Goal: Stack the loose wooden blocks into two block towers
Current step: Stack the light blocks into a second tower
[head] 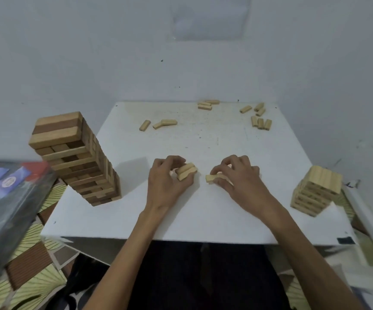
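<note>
A tall tower (76, 159) of light and dark wooden blocks stands at the left of the white table (203, 215). A short tower (317, 191) of pale blocks stands at the right edge. My left hand (165, 182) grips two pale blocks (186, 171) stacked together near the table's middle. My right hand (241, 177) pinches one or more pale blocks (213, 177) lying just above the tabletop; its fingers hide part of them. Several loose blocks (260, 123) lie scattered along the far edge, with another small group (158, 124) at the far left.
A grey wall stands right behind the table. A dark box with coloured print (8, 198) lies to the left, below the tall tower. A patterned floor mat (35, 276) surrounds the table. A white strip (368, 220) runs beside the short tower.
</note>
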{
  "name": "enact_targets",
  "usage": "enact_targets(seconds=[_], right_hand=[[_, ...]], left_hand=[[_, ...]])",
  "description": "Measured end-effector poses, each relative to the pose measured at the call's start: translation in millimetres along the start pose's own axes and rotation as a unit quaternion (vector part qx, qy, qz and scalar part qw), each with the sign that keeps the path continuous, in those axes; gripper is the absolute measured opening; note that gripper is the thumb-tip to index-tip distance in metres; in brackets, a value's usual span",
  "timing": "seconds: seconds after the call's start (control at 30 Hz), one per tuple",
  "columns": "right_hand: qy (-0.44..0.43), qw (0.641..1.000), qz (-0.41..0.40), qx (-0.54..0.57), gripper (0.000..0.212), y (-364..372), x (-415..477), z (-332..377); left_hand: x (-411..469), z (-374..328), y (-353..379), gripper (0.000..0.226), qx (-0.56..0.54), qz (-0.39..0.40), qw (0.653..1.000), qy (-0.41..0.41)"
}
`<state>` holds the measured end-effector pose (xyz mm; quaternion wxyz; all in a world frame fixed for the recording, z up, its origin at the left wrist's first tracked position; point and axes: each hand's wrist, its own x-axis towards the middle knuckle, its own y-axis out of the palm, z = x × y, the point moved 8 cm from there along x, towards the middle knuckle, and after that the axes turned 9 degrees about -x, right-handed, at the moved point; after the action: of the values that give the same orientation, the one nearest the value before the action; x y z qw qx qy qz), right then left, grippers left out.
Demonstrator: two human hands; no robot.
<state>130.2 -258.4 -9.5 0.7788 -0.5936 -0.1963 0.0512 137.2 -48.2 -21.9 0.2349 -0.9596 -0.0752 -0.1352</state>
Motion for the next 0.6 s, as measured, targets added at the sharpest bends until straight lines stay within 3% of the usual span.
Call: enact_targets(seconds=[0.23,0.43,0.6], right_hand=[[-0.023,0.998,0.052,0.023,0.02,6,-52,5],[0.041,0.994,0.058,0.088,0.053,9,-57,-12],[0.052,0.992,0.048,0.107,0.029,15,-55,-10]], left_hand=[[-40,-11,15,0.032,0.02,0.094,0.995,0.002],[-48,-12,8,0.04,0.033,0.109,0.992,0.052],[-57,-12,7,0.044,0.12,0.103,0.985,0.071]])
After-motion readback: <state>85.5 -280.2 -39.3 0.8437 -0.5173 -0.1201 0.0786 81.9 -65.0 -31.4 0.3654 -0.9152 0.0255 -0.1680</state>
